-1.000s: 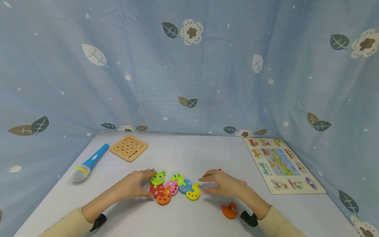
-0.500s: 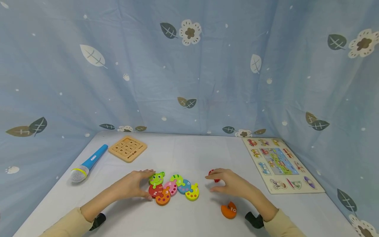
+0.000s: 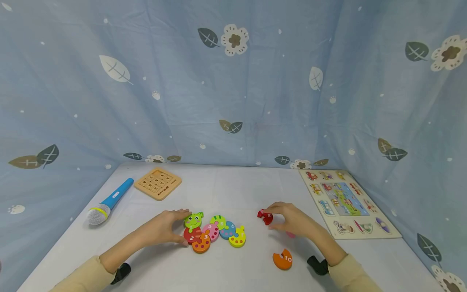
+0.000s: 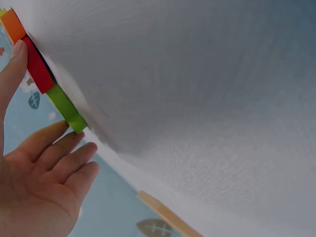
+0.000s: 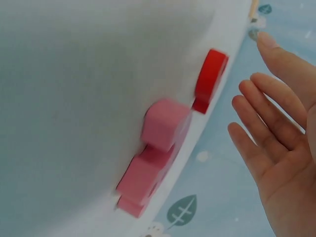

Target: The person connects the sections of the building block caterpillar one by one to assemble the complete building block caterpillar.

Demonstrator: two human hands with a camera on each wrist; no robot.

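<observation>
A caterpillar number puzzle (image 3: 210, 232) lies on the white table, its joined pieces running from a green smiling head to a yellow piece. My left hand (image 3: 166, 228) rests beside its left end. In the left wrist view the thumb touches the red piece (image 4: 38, 66), and the fingertips are right at the end of the green head piece (image 4: 66, 108). My right hand (image 3: 293, 219) hovers with parted fingers around a loose red piece (image 3: 265, 217). The right wrist view shows those fingers apart from the red piece (image 5: 211, 76); a pink piece (image 5: 165, 126) lies nearby, mostly hidden by the hand in the head view.
An orange piece marked 10 (image 3: 282, 259) lies in front of my right hand. A blue toy microphone (image 3: 117, 194) and a wooden number board (image 3: 158, 183) are at the back left. A picture puzzle board (image 3: 350, 205) lies at the right. Behind hangs a blue curtain (image 3: 233, 89).
My right hand has moved rightward, away from the yellow end of the caterpillar, to the loose red piece, which now shows by its fingers. The left hand has stayed in place.
</observation>
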